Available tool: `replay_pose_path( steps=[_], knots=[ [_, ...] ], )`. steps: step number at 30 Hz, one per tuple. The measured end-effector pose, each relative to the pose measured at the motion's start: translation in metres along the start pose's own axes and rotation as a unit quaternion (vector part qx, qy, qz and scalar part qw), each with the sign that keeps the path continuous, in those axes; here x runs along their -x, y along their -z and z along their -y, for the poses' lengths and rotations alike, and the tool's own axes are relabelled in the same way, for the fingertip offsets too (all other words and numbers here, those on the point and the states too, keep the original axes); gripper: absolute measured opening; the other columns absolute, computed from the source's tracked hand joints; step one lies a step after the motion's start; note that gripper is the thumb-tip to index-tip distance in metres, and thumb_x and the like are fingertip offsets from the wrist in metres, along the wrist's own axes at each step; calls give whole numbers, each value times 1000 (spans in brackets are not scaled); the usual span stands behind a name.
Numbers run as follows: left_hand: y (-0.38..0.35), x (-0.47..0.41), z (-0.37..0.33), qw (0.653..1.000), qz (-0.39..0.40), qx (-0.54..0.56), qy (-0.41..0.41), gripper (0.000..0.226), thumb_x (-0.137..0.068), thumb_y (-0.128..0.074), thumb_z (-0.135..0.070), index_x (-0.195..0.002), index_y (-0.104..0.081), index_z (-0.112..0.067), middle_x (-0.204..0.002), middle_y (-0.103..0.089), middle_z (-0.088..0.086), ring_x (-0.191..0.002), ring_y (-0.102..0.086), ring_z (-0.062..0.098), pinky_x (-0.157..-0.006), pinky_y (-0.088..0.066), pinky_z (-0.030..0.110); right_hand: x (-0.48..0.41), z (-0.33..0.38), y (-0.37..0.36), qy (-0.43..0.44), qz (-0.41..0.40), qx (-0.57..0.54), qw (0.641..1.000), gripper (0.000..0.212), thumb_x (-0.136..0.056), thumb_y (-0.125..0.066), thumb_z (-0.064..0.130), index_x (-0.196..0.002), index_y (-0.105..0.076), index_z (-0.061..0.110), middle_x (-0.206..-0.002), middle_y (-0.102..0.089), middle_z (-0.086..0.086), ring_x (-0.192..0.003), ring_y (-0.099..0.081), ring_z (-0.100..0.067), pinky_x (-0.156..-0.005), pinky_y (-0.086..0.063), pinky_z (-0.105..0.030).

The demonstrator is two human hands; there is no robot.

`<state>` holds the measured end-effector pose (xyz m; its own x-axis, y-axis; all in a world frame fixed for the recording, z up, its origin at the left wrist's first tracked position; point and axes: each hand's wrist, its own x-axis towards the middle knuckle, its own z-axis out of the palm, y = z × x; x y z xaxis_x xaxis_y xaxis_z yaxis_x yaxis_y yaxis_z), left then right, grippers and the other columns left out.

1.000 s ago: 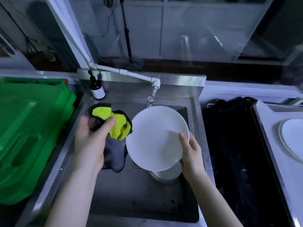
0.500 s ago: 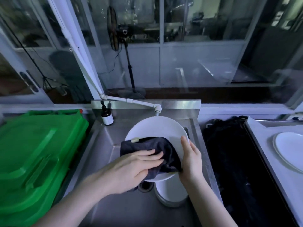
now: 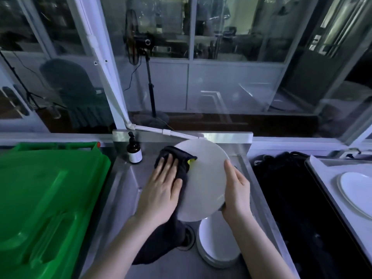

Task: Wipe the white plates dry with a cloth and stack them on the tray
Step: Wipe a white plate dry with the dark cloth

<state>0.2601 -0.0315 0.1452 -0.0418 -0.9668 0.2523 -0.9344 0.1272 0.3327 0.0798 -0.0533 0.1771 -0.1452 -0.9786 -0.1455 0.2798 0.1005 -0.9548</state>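
Steel sink [image 3: 120, 198]: left hand [image 3: 161, 190] presses dark cloth [image 3: 177, 156] on round white plate [image 3: 205, 178].

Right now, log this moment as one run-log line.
step: wiping; left hand: presses cloth on held plate; right hand: grips its edge; sink: stacked plates; tray: bears another plate

Head cam: single wide-angle view, looking fwd & down from the wearer's eye level.
It's sitting close over the sink [image 3: 177, 268], white plate [image 3: 203, 178] at centre w/ left hand [image 3: 161, 192] & right hand [image 3: 238, 192] reaching in from 6 o'clock; green bin lid [image 3: 44, 198] lying at 9, tray [image 3: 330, 174] at 3, windows [image 3: 231, 87] filling 12.
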Motion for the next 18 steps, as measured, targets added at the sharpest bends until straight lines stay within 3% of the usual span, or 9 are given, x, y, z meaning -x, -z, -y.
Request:
replay_pose_path(
  steps=[2, 4, 6, 8, 10, 12, 14, 18],
  knots=[
    [2, 16, 2, 999, 10, 23, -23, 63, -98, -10, -41, -152, -23, -12, -159, -9, -4, -151, -7, 20, -123, -3, 30, -3, -1, -4, -1, -24, -7, 1000, 61, -81, -65, 58, -93, -63, -3, -77, -61, -12, -70, -57, -27, -66, -45, -43],
    [4, 34, -3, 997, 20, 45, -61, 58, -99, -17, -36, -150, -33, -14, -159, -18, -7, -150, -16, 19, -121, -16, 38, -6, -4, -9, 0, -31, -8, 999, 37, -91, -61, 52, -85, -76, 19, -81, -75, -5, -76, -70, -29, -70, -55, -46],
    [4, 42, -12, 991, 38, 60, -114, 53, -102, -21, -35, -151, -34, -18, -161, -20, -10, -150, -15, 15, -120, -20, 39, -6, -8, -13, -5, -32, -13, 999, 30, -96, -58, 49, -85, -79, 31, -89, -78, -3, -85, -75, -24, -73, -60, -41],
    [2, 36, -23, 984, 56, 57, -157, 53, -104, -17, -37, -154, -26, -23, -162, -13, -14, -151, -3, 9, -121, -13, 34, -2, -15, -18, -22, -18, -20, 999, 31, -98, -57, 47, -87, -80, 28, -92, -78, -4, -86, -74, -21, -70, -60, -32],
    [5, 19, -29, 984, 61, 42, -164, 56, -101, -16, -39, -155, -23, -26, -163, -8, -15, -150, 5, 6, -122, -4, 31, 2, -22, -25, -36, -9, -29, 999, 37, -98, -58, 42, -85, -78, 15, -91, -72, -11, -85, -67, -25, -74, -54, -32],
    [8, -3, -27, 987, 59, 15, -152, 61, -96, -13, -43, -154, -24, -27, -163, -9, -13, -150, 4, 7, -122, 0, 29, 3, -24, -29, -45, -19, -47, 998, 36, -99, -59, 37, -82, -77, 10, -91, -64, -15, -90, -59, -25, -81, -49, -34],
    [9, -21, -18, 992, 51, -3, -114, 66, -95, -9, -49, -154, -24, -24, -163, -12, -9, -151, 2, 10, -122, 1, 28, 2, -23, -28, -40, -13, -41, 998, 34, -99, -59, 36, -82, -79, 15, -91, -72, -11, -91, -63, -25, -84, -50, -38],
    [8, -32, 9, 994, 31, -103, 8, 58, -105, -16, -44, -155, -4, -18, -164, 4, -2, -150, 15, 18, -121, 6, 31, -3, -10, -17, -26, -13, -14, 999, 35, -97, -59, 43, -79, -76, 18, -79, -73, -7, -74, -66, -28, -69, -52, -43]
  ],
)
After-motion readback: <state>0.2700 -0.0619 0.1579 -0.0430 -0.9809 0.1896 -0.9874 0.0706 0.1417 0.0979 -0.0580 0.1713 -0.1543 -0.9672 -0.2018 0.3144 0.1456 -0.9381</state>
